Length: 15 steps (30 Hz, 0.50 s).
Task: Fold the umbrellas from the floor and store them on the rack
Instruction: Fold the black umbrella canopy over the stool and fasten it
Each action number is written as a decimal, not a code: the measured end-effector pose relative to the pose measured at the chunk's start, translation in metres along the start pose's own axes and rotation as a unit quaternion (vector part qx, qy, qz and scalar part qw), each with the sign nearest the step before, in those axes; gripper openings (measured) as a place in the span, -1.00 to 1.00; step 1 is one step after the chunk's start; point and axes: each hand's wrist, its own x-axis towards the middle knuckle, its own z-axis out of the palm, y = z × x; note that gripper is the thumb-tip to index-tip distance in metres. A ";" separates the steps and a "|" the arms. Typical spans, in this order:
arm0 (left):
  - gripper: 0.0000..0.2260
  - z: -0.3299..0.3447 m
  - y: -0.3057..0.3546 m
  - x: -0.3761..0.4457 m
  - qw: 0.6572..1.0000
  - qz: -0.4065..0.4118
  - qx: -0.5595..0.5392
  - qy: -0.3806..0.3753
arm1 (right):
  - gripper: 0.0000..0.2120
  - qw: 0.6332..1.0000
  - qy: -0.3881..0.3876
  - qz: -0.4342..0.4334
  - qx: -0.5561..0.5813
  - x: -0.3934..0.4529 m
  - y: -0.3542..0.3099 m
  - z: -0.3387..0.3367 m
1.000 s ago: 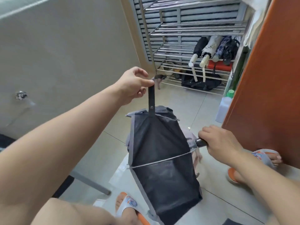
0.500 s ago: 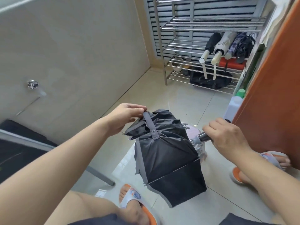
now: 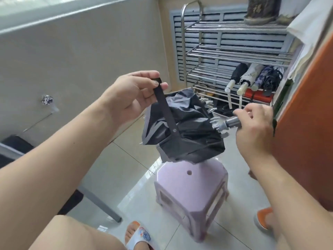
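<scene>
Left grip (image 3: 134, 94) pinches the strap (image 3: 166, 110), right grip (image 3: 255, 123) clasps the handle (image 3: 232, 122), black umbrella (image 3: 182, 130) bunched between them; we should wind the strap snugly round gathered folds.

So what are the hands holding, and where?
The left hand pinches the black umbrella by its strap; the right hand grips its handle end.

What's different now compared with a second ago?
The black umbrella, which hung long and loose, has been bunched up and turned more level. The left hand dropped, then lifted the strap again. The view tilted up, uncovering a pink stool. Unchanged: the right hand grips the handle; four umbrellas lie on the rack.
</scene>
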 end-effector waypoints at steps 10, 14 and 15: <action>-0.78 -0.021 -0.069 -0.004 0.992 -0.074 0.089 0.048 | -0.56 0.984 -0.166 0.060 -0.025 -0.091 0.010 0.052; -0.81 -0.039 -0.161 -0.036 0.984 -0.157 0.065 0.051 | -0.38 0.916 -0.373 0.142 -0.040 -0.181 0.035 0.042; -0.83 -0.039 -0.171 -0.038 0.984 -0.157 0.067 0.042 | -0.34 0.908 -0.395 0.137 -0.036 -0.192 0.040 0.037</action>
